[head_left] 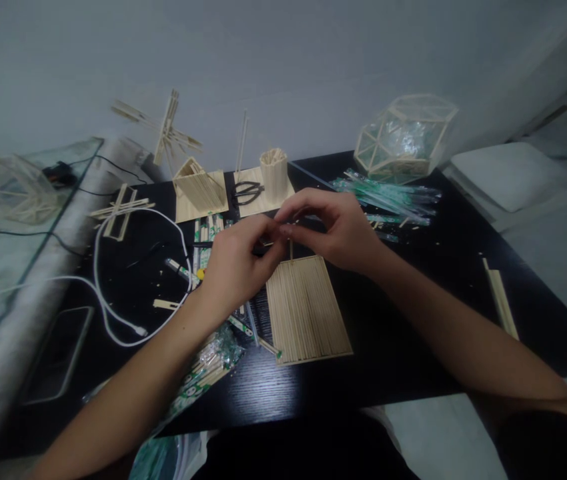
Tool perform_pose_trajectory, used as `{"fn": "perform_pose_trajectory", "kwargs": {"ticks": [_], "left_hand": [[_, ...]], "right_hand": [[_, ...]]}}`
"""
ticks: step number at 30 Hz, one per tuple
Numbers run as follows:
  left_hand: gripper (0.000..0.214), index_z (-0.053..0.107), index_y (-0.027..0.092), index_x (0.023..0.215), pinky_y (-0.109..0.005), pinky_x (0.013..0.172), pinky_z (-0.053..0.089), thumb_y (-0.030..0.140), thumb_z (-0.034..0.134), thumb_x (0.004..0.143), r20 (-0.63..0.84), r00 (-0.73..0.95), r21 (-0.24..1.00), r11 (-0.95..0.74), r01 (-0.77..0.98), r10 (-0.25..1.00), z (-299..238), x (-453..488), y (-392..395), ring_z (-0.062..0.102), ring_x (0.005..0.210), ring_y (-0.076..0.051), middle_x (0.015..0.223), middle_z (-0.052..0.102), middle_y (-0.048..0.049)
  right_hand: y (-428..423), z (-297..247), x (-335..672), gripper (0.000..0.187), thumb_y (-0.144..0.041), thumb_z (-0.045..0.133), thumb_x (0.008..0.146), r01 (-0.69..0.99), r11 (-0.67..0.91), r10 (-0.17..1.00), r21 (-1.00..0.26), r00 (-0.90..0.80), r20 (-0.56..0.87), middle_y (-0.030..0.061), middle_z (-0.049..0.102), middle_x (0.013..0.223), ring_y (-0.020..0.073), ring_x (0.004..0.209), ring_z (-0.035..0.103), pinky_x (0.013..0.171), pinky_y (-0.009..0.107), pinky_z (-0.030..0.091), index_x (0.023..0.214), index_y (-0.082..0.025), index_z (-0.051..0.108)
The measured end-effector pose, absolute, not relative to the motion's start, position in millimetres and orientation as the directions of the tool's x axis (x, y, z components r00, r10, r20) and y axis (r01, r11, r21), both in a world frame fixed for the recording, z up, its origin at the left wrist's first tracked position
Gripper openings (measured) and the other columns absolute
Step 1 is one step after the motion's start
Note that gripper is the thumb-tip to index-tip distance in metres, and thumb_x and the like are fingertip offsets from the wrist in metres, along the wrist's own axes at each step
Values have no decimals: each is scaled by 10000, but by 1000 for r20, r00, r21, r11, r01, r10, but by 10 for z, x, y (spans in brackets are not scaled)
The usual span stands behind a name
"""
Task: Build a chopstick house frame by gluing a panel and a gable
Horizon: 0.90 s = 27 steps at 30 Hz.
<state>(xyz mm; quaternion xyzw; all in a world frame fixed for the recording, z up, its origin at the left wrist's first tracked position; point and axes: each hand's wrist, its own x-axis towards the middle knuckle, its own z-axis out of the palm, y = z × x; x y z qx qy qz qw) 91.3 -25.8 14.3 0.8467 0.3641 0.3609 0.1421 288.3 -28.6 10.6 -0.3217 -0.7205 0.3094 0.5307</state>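
Observation:
My left hand (236,263) and my right hand (336,227) meet above a black table (413,300), fingers pinched together around a thin stick I can barely make out between the fingertips. Just below them lies a flat panel of wooden sticks (306,310) glued side by side. Both hands are closed in a pinch. A bundle of wrapped sticks in green printed sleeves (203,370) lies under my left forearm.
At the back stand a small stick house (198,190), a stick cylinder (273,173) beside black scissors (246,193), a stick windmill (168,130) and a faceted stick-and-plastic dome (403,137). Empty green wrappers (388,197), a white cable (113,293) and a phone (58,353) also lie around.

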Motion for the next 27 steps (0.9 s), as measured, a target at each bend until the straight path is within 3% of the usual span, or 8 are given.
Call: {"fn": "perform_pose_trajectory", "kwargs": {"ticks": [4,10,19,23,27], "left_hand": [[69,644,186,850,-243,647,436,144,649,904,506,473,508,-692,513,721,129,911,-256,619,702,-117,763,655,15],[94,627,185,847,-252,634,425,203,639,939,523,482,471,-709,524,703,134,904,-256,601,695,-123,744,643,9],[55,676,185,900,-247,661,468,184,648,947,493,470,528,-681,508,733,140,917,-266,649,721,-119,809,712,4],[37,678,185,919,-248,657,467,196,657,947,497,469,519,-683,514,730,128,914,-264,657,731,-124,808,707,3],[18,677,192,919,-250,663,471,182,670,932,494,472,515,-683,517,730,118,907,-262,660,740,-125,819,706,6]], "right_hand": [[-294,116,2881,91,-173,743,892,152,614,783,-774,-242,573,55,772,997,182,949,712,854,324,569,980,-188,760],[-343,184,2861,176,-340,807,889,111,590,793,-800,-267,548,48,771,1001,184,947,712,874,328,571,988,-202,762],[-295,258,2956,154,-324,716,961,206,526,850,-825,-92,519,46,778,940,178,898,723,814,314,581,943,-178,762],[-318,323,3021,223,-372,819,873,244,528,848,-813,-202,490,47,780,975,183,881,716,826,330,596,985,-188,763],[-321,308,3038,253,-301,862,820,292,556,828,-778,-276,488,36,782,1007,191,909,727,855,347,606,1033,-210,758]]}}
